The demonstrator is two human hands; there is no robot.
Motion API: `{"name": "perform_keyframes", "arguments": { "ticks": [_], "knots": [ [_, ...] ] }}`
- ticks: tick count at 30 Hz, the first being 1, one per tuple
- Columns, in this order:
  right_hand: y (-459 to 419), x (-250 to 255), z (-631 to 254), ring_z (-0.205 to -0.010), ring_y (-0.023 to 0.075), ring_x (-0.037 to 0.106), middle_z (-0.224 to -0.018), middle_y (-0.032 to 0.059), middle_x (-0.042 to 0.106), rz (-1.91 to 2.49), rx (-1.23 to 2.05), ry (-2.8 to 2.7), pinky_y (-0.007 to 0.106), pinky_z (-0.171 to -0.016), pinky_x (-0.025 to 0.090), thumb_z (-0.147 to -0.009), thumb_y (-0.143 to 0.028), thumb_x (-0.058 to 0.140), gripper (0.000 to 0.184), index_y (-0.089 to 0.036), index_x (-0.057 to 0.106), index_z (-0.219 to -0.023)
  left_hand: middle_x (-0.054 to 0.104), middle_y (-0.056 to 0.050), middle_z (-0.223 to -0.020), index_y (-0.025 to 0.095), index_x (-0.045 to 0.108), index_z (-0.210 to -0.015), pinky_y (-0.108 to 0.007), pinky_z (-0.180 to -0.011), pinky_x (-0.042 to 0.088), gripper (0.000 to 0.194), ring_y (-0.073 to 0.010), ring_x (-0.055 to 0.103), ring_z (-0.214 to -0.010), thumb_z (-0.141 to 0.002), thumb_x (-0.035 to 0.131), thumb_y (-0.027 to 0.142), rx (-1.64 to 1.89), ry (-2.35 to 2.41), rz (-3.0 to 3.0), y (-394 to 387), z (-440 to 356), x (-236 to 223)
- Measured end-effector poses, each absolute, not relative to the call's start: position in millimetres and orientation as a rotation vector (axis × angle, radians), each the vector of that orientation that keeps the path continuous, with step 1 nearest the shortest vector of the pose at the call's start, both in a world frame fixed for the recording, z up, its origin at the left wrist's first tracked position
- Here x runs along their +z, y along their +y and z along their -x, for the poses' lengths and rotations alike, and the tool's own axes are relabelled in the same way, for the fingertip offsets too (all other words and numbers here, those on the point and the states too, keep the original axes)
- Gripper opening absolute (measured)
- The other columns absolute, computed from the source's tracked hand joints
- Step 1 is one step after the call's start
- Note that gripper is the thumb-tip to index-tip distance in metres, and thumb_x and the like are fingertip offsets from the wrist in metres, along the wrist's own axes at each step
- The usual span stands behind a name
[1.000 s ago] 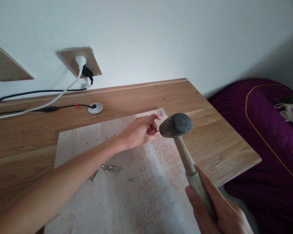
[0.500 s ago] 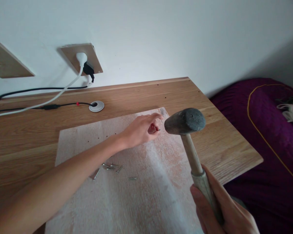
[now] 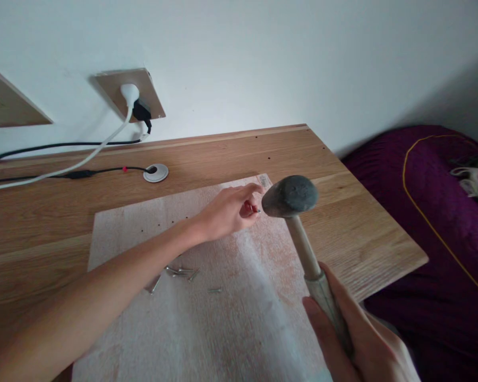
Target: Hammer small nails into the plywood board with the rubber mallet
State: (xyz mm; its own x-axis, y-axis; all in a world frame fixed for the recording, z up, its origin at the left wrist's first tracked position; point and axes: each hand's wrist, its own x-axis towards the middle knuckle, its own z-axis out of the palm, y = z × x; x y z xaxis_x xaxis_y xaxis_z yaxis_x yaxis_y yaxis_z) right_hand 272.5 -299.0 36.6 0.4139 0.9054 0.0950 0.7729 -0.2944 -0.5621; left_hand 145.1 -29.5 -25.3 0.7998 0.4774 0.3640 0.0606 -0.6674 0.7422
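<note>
My right hand [image 3: 354, 329] is wrapped round the handle of a mallet [image 3: 290, 196] with a dark grey head. The head hangs just right of my left hand [image 3: 233, 209], apart from it. Between the thumb and fingers of my left hand is a nail [image 3: 258, 211], mostly hidden, with only a small tip showing. That hand rests near the far right corner of a whitish, worn wooden board [image 3: 207, 329]. Several loose nails [image 3: 179, 272] lie on the board beside my left forearm, and a row of dark dots [image 3: 158, 225] runs along its far side.
Under the board is a wooden desk [image 3: 366, 233] against a white wall. A socket [image 3: 149, 85] holds a white plug and a black plug, with cables trailing left. A round cable grommet [image 3: 156, 173] sits in the desk. Purple fabric [image 3: 434, 212] with a yellow cord lies at the right.
The mallet and my right hand have shifted slightly left, bringing the mallet head a little left. My left hand keeps its pinch in nearly the same place.
</note>
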Motion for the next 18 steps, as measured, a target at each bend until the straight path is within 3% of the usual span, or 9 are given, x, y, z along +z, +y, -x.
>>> {"name": "perform_keyframes", "arguments": {
  "ticks": [2,7,14,18],
  "knots": [
    [-295.5,35.6,-275.7,-0.096,0.0283,0.085,-0.115,0.0144,0.085,2.1,0.346,-1.473,0.032,-0.081,0.07,-0.109,-0.038,0.053,0.047,-0.013,0.066,-0.146,0.079,0.001,-0.089,0.019,0.064,-0.123,-0.024,-0.073,0.056,0.038,-0.012,0.072,-0.074,-0.086,0.068,0.012,0.69,0.404,-2.204,-30.2,-145.1,-23.8],
    [-299.0,36.3,-276.9,-0.091,0.0262,0.086,-0.113,0.0123,0.086,2.121,0.306,-1.458,0.025,-0.067,0.069,-0.11,-0.034,0.051,0.047,-0.015,0.061,-0.151,0.079,0.002,-0.09,0.02,0.062,-0.126,-0.023,-0.073,0.056,0.041,-0.0112,0.071,-0.072,-0.087,0.071,0.013,0.713,0.427,-2.222,-31.0,-146.0,-24.6],
    [-296.5,35.2,-282.3,-0.083,0.02,0.085,-0.117,0.0162,0.085,2.104,0.368,-1.6,0.023,-0.072,0.068,-0.112,-0.037,0.048,0.05,-0.005,0.059,-0.149,0.08,-0.001,-0.088,0.017,0.064,-0.123,-0.024,-0.071,0.056,0.036,-0.012,0.072,-0.072,-0.088,0.067,0.013,0.697,0.438,-2.216,-30.8,-145.6,-23.6],
    [-297.9,40.3,-273.9,-0.094,0.0212,0.085,-0.116,0.0106,0.086,2.218,0.318,-1.377,0.025,-0.075,0.068,-0.113,-0.047,0.044,0.053,-0.014,0.06,-0.15,0.08,0.0,-0.091,0.018,0.063,-0.125,-0.023,-0.071,0.055,0.039,-0.0108,0.071,-0.072,-0.087,0.068,0.012,0.723,0.415,-2.221,-30.0,-146.5,-27.7]
  ]
}}
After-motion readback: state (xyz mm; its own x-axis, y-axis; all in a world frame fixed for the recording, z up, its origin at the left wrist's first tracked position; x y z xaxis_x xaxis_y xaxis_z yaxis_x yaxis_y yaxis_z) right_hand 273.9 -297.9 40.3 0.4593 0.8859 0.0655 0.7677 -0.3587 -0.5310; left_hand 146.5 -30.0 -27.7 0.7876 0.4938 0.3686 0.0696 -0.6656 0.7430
